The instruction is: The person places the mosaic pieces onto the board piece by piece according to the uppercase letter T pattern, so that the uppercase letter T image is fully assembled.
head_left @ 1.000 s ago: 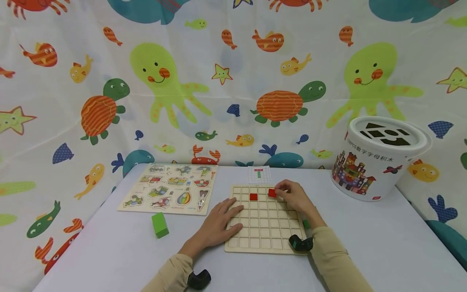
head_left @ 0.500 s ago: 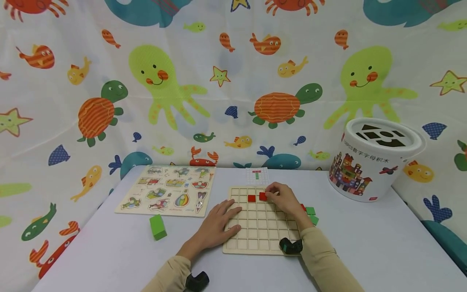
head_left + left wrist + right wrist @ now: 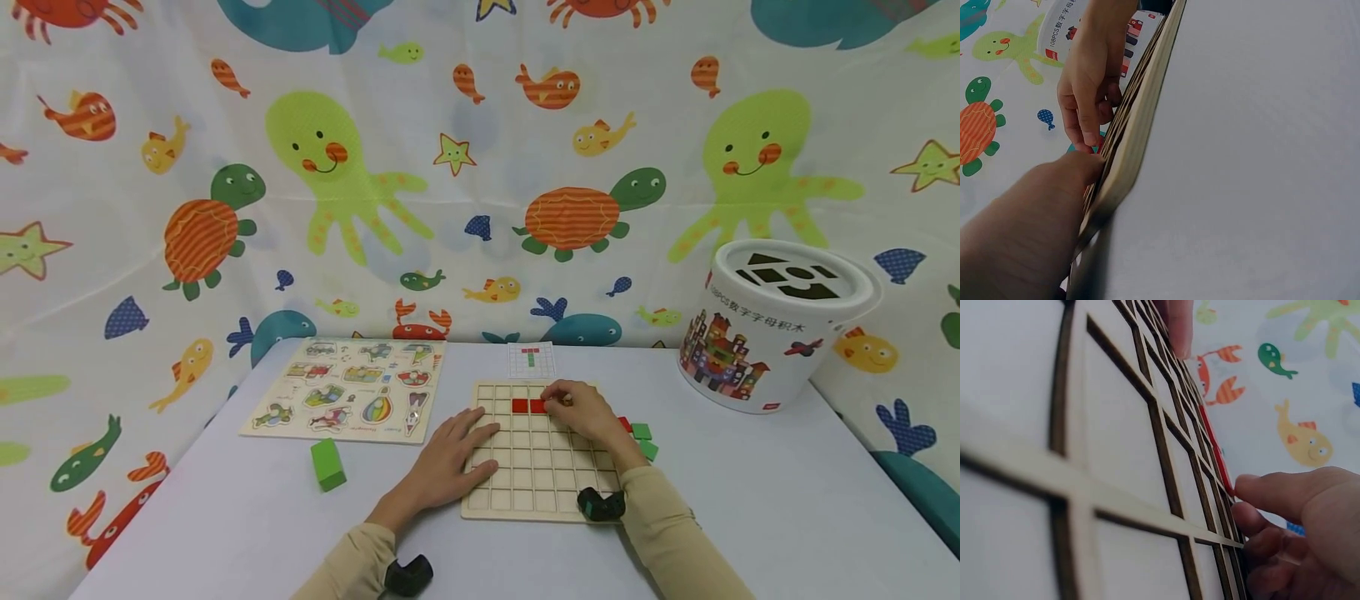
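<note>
A wooden grid board (image 3: 543, 481) lies on the table. Two red square tiles sit side by side in its second row; the left one (image 3: 519, 406) lies free of the hands. My right hand (image 3: 588, 412) has thumb and fingertips at the other red tile (image 3: 536, 406), pinching its right edge. In the right wrist view the thumb (image 3: 1260, 487) touches the end of the red strip (image 3: 1213, 447), with the other fingers curled below. My left hand (image 3: 450, 460) rests with spread fingers on the board's left side; the left wrist view shows that hand (image 3: 1029, 215) along the board's rim (image 3: 1132, 150).
A small pattern card (image 3: 531, 361) lies behind the board. Right of the board are loose green tiles (image 3: 641, 431) and a red tile (image 3: 625, 424), partly hidden by the arm. A green block (image 3: 327, 464), a picture puzzle (image 3: 352, 392) and a white bucket (image 3: 757, 358) stand around.
My right hand has moved left with the second red tile, which now lies beside the first. The loose tiles on the right have come into view. My left hand stays put.
</note>
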Demonstrator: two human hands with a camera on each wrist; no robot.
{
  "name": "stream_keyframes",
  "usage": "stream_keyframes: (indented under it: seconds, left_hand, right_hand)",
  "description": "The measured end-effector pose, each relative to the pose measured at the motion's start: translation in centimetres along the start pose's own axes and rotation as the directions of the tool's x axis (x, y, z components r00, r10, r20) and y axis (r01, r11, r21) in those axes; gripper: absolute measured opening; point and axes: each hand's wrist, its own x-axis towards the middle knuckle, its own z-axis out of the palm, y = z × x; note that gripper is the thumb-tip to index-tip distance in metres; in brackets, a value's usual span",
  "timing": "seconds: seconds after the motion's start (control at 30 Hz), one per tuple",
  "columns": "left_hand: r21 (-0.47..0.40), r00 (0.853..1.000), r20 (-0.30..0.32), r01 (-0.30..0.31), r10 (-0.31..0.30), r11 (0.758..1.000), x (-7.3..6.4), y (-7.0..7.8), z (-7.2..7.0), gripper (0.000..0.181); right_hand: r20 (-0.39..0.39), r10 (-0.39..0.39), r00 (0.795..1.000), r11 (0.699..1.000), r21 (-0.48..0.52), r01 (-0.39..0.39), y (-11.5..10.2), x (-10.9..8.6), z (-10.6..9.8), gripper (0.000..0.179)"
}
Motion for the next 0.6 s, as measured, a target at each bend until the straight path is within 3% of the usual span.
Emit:
stream_keyframes:
  seconds: [0.33, 0.5, 0.6]
  left_hand:
    - [-0.003, 1.0, 0.014, 0.004, -0.004, 1.0, -0.3, 0.1, 0.0, 0.056]
    - [0.007, 1.0, 0.001, -0.009, 0.009, 1.0, -0.1, 0.0, 0.1, 0.055]
    - [0.006, 1.0, -0.014, -0.016, 0.016, 1.0, 0.1, 0.1, 0.0, 0.055]
  right_hand:
    - [0.046, -0.028, 0.999, 0.999, 0.034, 0.026, 0.0, -0.5, 0.0, 0.015]
    - [0.065, -0.039, 0.997, 0.997, 0.069, 0.035, 0.5, -0.8, -1.3, 0.02]
    - [0.044, -0.045, 0.998, 0.998, 0.042, 0.043, 0.9, -1.0, -2.4, 0.021]
